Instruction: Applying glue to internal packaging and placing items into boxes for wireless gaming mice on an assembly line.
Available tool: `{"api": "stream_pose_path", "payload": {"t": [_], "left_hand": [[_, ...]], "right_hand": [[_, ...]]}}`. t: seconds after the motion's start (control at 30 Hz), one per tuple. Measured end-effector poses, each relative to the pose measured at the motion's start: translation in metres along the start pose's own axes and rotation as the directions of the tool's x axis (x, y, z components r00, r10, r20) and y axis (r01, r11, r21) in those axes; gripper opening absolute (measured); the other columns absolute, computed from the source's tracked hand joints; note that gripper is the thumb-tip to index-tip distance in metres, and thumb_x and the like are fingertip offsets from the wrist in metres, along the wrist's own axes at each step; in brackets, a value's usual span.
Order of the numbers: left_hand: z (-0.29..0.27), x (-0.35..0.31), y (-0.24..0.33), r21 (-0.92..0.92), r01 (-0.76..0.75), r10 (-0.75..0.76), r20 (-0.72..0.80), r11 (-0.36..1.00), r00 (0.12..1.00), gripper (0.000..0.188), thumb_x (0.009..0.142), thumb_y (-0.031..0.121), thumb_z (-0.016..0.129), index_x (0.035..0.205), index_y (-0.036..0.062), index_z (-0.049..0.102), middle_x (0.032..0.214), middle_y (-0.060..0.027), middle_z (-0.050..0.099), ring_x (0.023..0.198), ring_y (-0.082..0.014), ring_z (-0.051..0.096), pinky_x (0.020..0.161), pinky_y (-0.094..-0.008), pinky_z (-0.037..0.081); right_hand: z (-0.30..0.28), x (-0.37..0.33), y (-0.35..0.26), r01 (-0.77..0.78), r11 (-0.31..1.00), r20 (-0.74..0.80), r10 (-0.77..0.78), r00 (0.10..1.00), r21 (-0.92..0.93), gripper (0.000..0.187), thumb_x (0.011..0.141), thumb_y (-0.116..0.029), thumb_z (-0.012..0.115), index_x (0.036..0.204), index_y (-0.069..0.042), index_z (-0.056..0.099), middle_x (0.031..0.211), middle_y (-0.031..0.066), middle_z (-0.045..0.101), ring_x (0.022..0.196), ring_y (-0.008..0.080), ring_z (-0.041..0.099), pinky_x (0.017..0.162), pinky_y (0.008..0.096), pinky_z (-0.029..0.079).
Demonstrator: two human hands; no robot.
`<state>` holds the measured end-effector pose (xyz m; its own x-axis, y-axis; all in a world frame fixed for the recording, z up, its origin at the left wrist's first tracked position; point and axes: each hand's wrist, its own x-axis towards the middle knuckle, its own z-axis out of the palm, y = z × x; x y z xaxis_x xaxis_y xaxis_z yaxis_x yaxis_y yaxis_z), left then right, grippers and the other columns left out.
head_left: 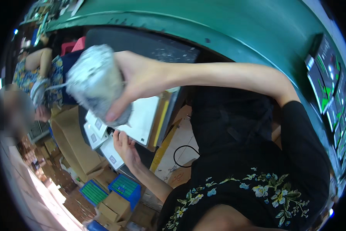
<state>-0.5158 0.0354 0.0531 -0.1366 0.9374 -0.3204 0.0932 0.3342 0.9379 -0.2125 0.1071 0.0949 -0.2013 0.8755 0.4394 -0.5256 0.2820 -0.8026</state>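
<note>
One bundle (92, 73), crumpled and silver-grey, is being gripped by the right hand (140, 73), with the thumb pressing on its near side. The bundle is covering part of the white panel (144, 115) from view; whether the two are touching cannot be told. The left hand (126, 148) is resting at the panel's lower left edge, fingers partly bent; whether it is pinching the panel or merely touching it cannot be told. Several white cards (113, 156) bearing square marks are lying left of the panel, some overlapping. Behind the bundle, the dark table (142, 40) is showing. By judgement, the step in hand is positioning the bundle over the panel while the left hand is steadying the work. The next move is probably calling for a firm right grip and left fingers clear of the bundle.
</note>
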Motion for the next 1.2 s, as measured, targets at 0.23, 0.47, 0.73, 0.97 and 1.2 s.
{"api": "stream_pose_path", "payload": {"t": [0.23,0.47,0.73,0.97,1.2], "left_hand": [[0.010,0.002,-0.006,-0.133,-0.002,0.014,0.088,0.991,0.996,0.021,0.102,0.010,0.052,0.122,0.0052,0.050,0.079,0.0036,0.059,0.059,0.0001,0.045,0.050,-0.0162,0.038],[0.004,0.001,-0.005,-0.172,0.038,-0.028,0.059,0.984,0.998,0.024,0.103,0.013,0.053,0.123,0.0009,0.049,0.085,-0.0020,0.065,0.059,0.0002,0.048,0.050,-0.0152,0.041],[0.003,0.003,-0.002,-0.170,0.015,-0.008,0.043,0.985,0.999,0.026,0.103,0.013,0.053,0.126,0.0020,0.050,0.085,0.0006,0.065,0.058,0.0012,0.049,0.049,-0.0148,0.038],[0.004,-0.001,-0.005,-0.151,-0.003,0.006,0.016,0.989,1.000,0.028,0.102,0.016,0.054,0.125,0.0001,0.050,0.084,-0.0024,0.067,0.062,-0.0014,0.058,0.051,-0.0152,0.048],[0.015,0.000,-0.007,-0.124,0.016,-0.016,0.000,0.992,1.000,0.028,0.102,0.016,0.054,0.124,-0.0008,0.049,0.084,-0.0029,0.067,0.062,-0.0014,0.058,0.051,-0.0159,0.047]], "right_hand": [[0.006,-0.009,0.020,-0.202,0.979,0.012,0.202,0.979,0.013,0.052,0.069,-0.006,0.087,0.116,0.002,0.066,0.110,0.0088,0.071,0.103,0.0141,0.065,0.096,0.0310,0.049],[0.019,0.032,0.047,-0.165,0.970,-0.077,0.153,0.985,-0.178,0.048,0.073,-0.006,0.085,0.117,0.001,0.066,0.112,0.0098,0.071,0.106,0.0170,0.066,0.098,0.0325,0.049],[0.000,0.033,0.026,-0.155,0.950,-0.044,0.149,0.988,-0.272,0.049,0.075,-0.008,0.084,0.120,0.000,0.064,0.116,0.0102,0.069,0.109,0.0190,0.065,0.100,0.0360,0.048],[-0.017,0.023,0.004,-0.236,0.936,-0.062,0.227,0.972,-0.263,0.048,0.074,-0.010,0.086,0.116,0.002,0.066,0.114,0.0116,0.070,0.104,0.0201,0.067,0.097,0.0358,0.051],[-0.049,0.036,0.002,-0.150,0.869,-0.132,0.098,0.986,-0.471,0.051,0.074,-0.008,0.085,0.120,0.000,0.063,0.112,0.0102,0.070,0.104,0.0201,0.067,0.098,0.0360,0.050]]}}
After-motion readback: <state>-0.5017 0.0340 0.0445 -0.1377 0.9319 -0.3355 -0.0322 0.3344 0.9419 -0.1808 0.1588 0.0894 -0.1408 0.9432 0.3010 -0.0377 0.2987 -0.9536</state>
